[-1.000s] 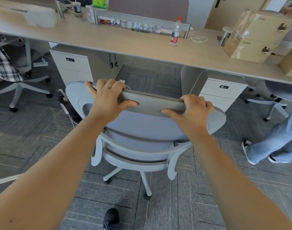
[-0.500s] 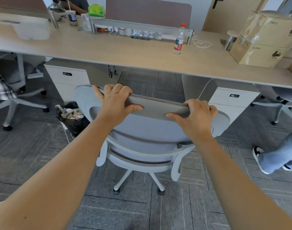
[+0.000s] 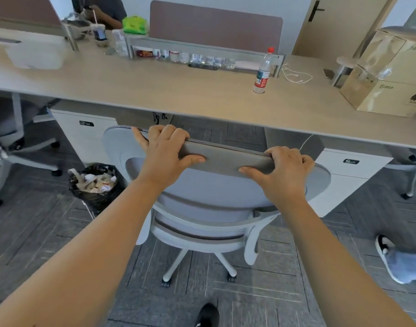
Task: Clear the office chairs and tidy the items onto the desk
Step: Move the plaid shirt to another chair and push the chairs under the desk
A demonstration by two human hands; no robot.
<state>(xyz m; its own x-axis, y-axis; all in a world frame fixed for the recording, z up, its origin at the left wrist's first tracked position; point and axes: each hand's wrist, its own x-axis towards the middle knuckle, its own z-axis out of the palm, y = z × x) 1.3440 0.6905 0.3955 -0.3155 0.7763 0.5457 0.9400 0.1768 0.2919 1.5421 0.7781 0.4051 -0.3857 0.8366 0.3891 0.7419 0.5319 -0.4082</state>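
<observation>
A light grey office chair stands with its back to me, right in front of the long wooden desk. Along the top of its backrest lies a flat darker grey padded piece with a seam on its upper edge; I cannot tell whether it belongs to the chair. My left hand grips its left end, fingers over the top and thumb on the near face. My right hand grips the right end the same way. The chair's seat is hidden behind the backrest.
On the desk stand a red-capped water bottle, cardboard boxes at the right and small jars at the back. A full black rubbish bag sits left of the chair. White drawer units flank the gap. Another person's shoe is at the right.
The chair and both hands have moved forward toward the desk, and the desk edge is now just beyond the backrest. The grip of both hands is unchanged.
</observation>
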